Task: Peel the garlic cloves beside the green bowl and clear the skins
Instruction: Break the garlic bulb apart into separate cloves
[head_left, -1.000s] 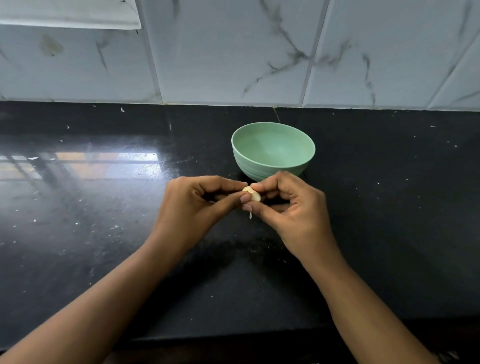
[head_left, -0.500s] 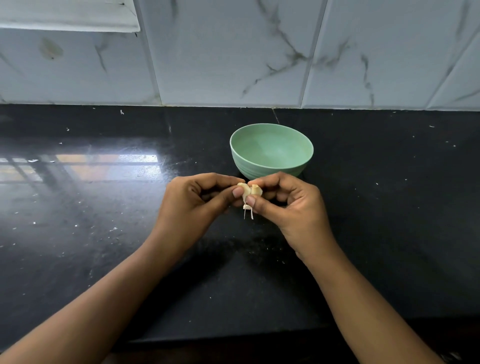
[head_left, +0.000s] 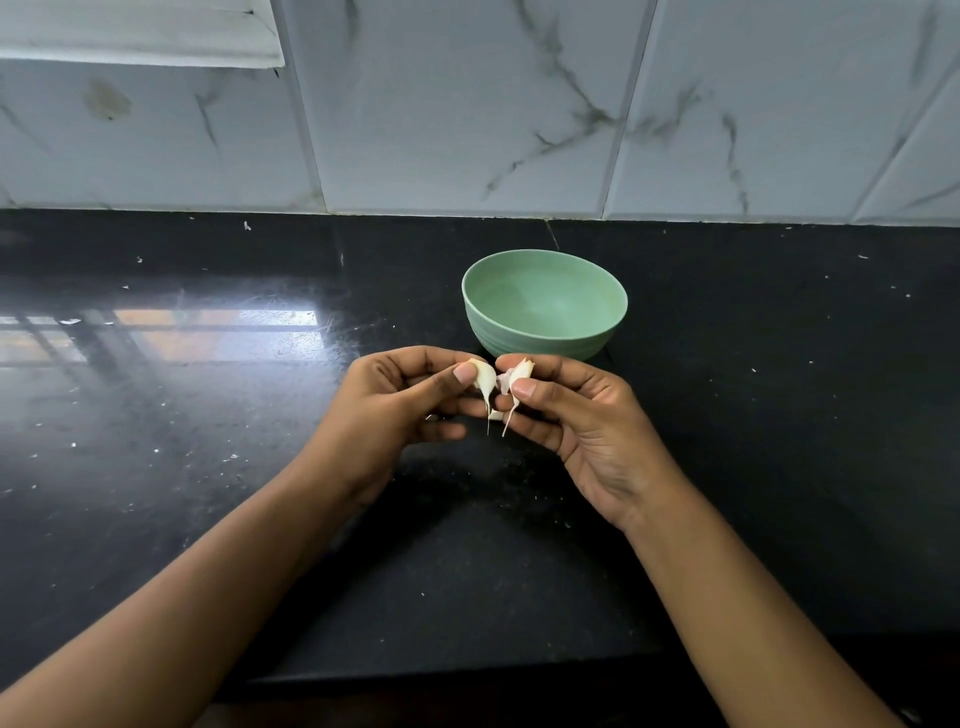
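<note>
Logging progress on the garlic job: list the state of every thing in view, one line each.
Green bowl: upright, empty.
Left hand: pinching one garlic piece.
Right hand: pinching the other piece, skin loose.
Countertop: scattered with small pale flecks.

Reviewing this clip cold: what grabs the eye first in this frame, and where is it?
Two bare hands meet at the centre, the left hand and the right hand each pinching a pale garlic piece with thin strands hanging down. Just behind them stands the green bowl, which looks empty, on the glossy black counter. Small white flecks dot the counter, and the marbled wall tiles fill the top.
</note>
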